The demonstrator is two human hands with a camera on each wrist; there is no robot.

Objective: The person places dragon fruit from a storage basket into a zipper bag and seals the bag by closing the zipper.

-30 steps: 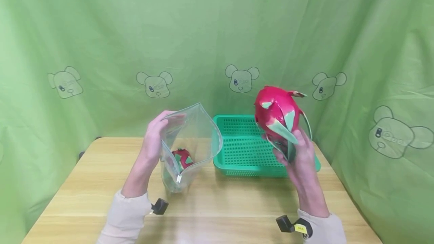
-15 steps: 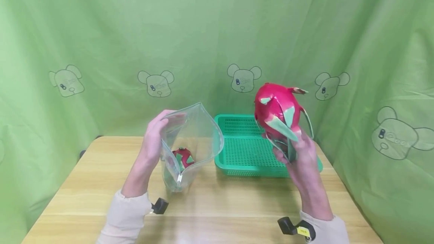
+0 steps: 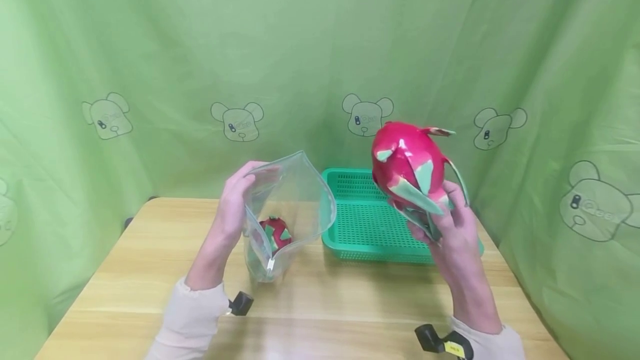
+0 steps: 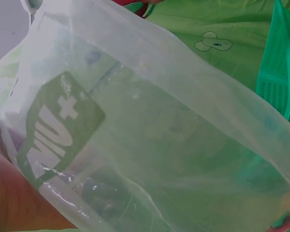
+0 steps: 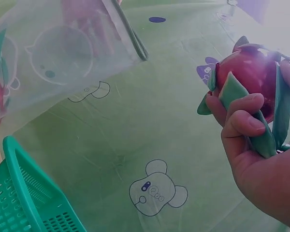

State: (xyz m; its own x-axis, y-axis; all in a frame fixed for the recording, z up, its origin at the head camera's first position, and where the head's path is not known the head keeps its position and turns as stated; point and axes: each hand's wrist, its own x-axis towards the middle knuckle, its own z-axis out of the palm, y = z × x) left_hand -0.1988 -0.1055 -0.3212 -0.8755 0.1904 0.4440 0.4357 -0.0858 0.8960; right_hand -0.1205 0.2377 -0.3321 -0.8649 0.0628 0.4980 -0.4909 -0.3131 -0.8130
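Note:
A large red dragon fruit (image 3: pixel 403 154) with green scales is gripped from below in the right hand (image 3: pixel 457 232), raised over the right part of the green basket. In the right wrist view, fingers (image 5: pixel 249 123) curl round the dragon fruit (image 5: pixel 251 72) and its scales. The left hand (image 3: pixel 232 201) holds the left edge of a clear zip bag (image 3: pixel 305 204), whose mouth gapes wide and whose white slider hangs at the near corner. Inside the bag, near its bottom, lies another dragon fruit (image 3: pixel 277 233). A printed label (image 4: pixel 63 128) shows on the bag in the left wrist view.
A green perforated basket (image 3: pixel 370 226) stands on the wooden table (image 3: pixel 330 315), right of the bag. Green curtains (image 3: pixel 300 43) with bear-head prints hang behind and at both sides. A black wrist camera (image 3: pixel 427 338) sits near each sleeve.
The scene has shifted slightly right in the head view. The right hand has turned a little with the dragon fruit still in it; the left hand keeps its hold on the bag.

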